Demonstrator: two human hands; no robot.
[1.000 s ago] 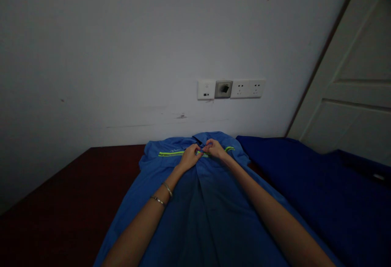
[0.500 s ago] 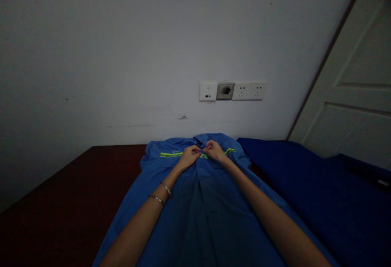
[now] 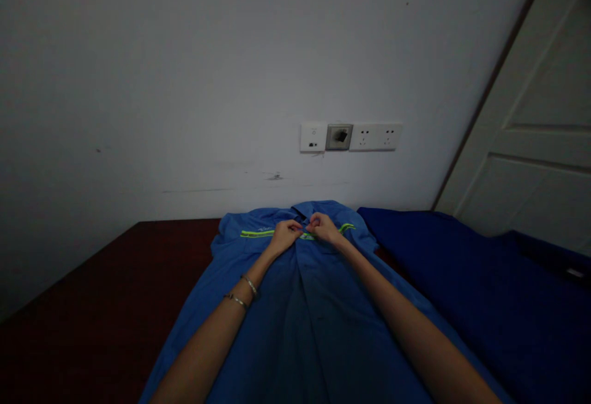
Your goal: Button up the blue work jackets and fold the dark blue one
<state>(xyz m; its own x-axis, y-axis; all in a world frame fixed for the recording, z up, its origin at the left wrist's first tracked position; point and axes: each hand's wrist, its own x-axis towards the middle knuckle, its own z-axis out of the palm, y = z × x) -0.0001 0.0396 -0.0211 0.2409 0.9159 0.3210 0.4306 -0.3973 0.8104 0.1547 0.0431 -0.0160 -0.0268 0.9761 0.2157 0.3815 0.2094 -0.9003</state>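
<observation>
A: Largest item?
B: Table (image 3: 115, 293), dark red, far edge along the wall (image 3: 184, 84).
A: Carried on it?
B: Blue shirt (image 3: 277, 305), one, laid out lengthwise, collar (image 3: 314, 207) at the table's far edge; cloth lightly creased, placket (image 3: 308, 305) down the middle.
A: Arms?
B: Two, bare, stretched forward over the shirt: left forearm (image 3: 217, 330) slanting inward, right forearm (image 3: 392, 293) likewise, converging below the collar.
A: Hands?
B: Left hand (image 3: 284, 236) and right hand (image 3: 324, 230), at the upper placket, just beside each other. All fingers (image 3: 318, 217) bent inward; cannot tell whether they grip cloth.
A: Smaller?
B: Yellow-green stripe (image 3: 253, 234), across the chest, partly hidden. Bracelets (image 3: 236, 300), two, left forearm.
</observation>
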